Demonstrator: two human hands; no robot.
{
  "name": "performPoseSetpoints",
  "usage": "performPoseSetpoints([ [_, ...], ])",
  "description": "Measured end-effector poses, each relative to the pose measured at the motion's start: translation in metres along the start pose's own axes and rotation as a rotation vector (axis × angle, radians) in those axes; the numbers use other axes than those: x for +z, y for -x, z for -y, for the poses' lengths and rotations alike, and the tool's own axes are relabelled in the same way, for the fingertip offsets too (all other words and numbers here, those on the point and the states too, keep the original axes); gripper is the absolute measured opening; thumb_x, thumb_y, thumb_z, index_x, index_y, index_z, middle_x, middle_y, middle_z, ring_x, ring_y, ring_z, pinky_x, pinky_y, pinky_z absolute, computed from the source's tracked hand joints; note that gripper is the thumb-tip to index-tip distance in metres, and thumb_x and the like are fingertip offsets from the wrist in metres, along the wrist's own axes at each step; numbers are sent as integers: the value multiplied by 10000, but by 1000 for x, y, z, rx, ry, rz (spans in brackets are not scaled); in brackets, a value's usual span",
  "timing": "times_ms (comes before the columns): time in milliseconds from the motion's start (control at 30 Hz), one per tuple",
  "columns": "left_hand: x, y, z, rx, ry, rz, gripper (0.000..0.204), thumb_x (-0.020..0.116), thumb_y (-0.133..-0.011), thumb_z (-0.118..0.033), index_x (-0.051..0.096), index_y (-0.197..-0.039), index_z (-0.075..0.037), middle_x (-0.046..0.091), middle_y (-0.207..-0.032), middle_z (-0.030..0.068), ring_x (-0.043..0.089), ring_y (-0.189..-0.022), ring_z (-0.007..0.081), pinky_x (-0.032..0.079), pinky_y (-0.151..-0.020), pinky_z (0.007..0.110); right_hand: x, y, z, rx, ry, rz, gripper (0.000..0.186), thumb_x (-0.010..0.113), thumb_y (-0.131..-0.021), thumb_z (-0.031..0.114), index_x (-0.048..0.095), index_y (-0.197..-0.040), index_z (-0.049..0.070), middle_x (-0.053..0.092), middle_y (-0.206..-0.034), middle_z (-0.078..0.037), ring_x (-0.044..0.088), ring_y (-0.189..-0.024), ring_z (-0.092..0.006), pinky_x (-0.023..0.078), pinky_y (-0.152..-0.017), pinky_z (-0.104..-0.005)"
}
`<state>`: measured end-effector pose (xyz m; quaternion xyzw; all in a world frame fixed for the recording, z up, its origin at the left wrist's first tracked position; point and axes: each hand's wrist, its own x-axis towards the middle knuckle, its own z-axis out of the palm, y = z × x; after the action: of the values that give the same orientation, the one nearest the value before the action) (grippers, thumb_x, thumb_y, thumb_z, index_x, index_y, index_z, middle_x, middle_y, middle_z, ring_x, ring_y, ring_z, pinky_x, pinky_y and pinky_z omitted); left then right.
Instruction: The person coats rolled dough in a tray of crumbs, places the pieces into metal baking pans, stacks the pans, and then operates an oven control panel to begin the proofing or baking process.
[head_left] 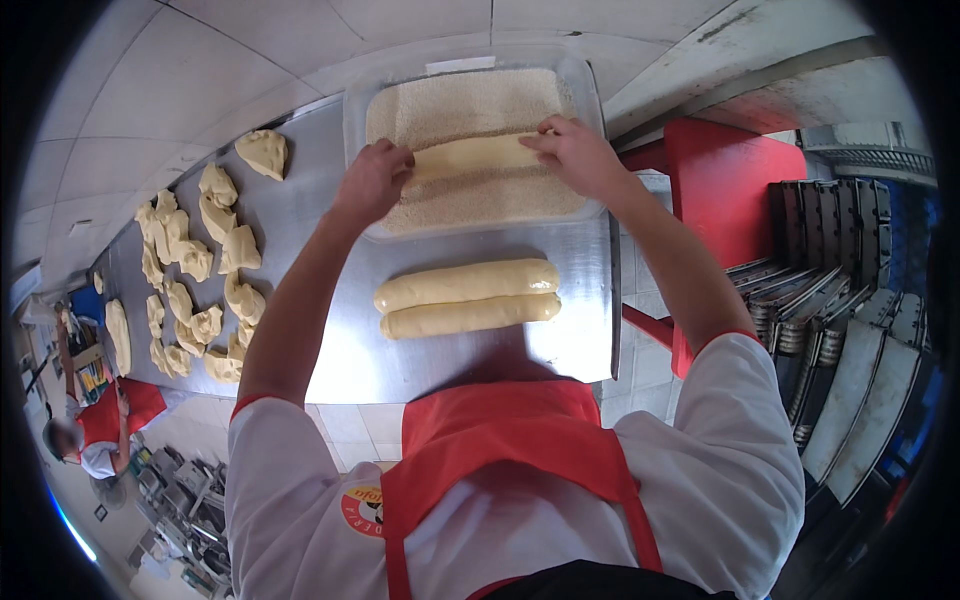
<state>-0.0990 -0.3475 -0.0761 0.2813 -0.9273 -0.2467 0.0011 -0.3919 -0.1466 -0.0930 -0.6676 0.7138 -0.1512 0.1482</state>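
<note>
My left hand (pixel 378 175) and my right hand (pixel 568 155) have their fingers curled on opposite ends of a long, pale dough strip (pixel 465 155), which lies in pale crumbs (pixel 462 205) inside a clear plastic tub (pixel 590 105). The tub stands at the back of a steel table (pixel 320 365). Nearer to me, two smooth, glossy dough logs (pixel 466 285) lie side by side on the metal.
Several torn dough lumps (pixel 240 250) cover the table's left part. A co-worker (pixel 105 425) in a red apron is at the far left. A red plastic chair (pixel 730 165) stands at the right, beside stacked metal pans (pixel 840 380). A tiled wall (pixel 200 70) runs behind the table.
</note>
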Motion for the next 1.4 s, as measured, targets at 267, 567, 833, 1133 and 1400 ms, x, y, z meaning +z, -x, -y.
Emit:
performPoseSetpoints([
  [267, 6, 36, -16, 88, -80, 73, 189, 742, -801, -39, 789, -961, -129, 570, -1193, 87, 553, -1150, 308, 514, -972, 403, 15, 27, 22, 97, -28, -4, 381, 710, -849, 62, 762, -1175, 251, 585, -1325, -78, 554, -1205, -341, 500, -1015, -410],
  [567, -36, -8, 10, -41, 189, 324, 245, 729, -748, -1, 746, -981, -74, 644, -1028, 46, 646, -933, 215, 542, -843, 353, -18, -2, 47, 464, -241, 100, 341, 666, -849, 116, 756, -1172, 177, 693, -1140, -116, 678, -1031, -283, 547, -930, -408],
  [833, -29, 36, 5, -395, 1529, 528, 393, 488, -1056, -291, 551, -1386, -86, 664, -1253, 54, 647, -1124, 181, 548, -925, 358, -57, 122, 85, 808, -1670, -136, 447, 511, -926, 243, 656, -1267, -7, 706, -1216, -124, 687, -1103, -250, 545, -968, -378],
  [1133, -32, 79, -202, -356, 1746, 1025, 550, 515, -984, -466, 572, -1257, 8, 625, -988, 159, 570, -704, 208, 472, -500, 242, -116, 365, 183, 633, -1926, -697, 425, 471, -998, 340, 656, -1219, 27, 721, -1045, -66, 699, -909, -174, 536, -651, -306],
  [1400, -124, 35, -539, 261, 1465, 946, 422, 567, -961, -352, 594, -1184, 5, 641, -931, 134, 566, -632, 151, 467, -461, 178, -325, 541, 258, 455, -1281, -1365, 556, 596, -967, 520, 621, -1198, 15, 719, -1021, -84, 709, -827, -190, 554, -622, -321],
])
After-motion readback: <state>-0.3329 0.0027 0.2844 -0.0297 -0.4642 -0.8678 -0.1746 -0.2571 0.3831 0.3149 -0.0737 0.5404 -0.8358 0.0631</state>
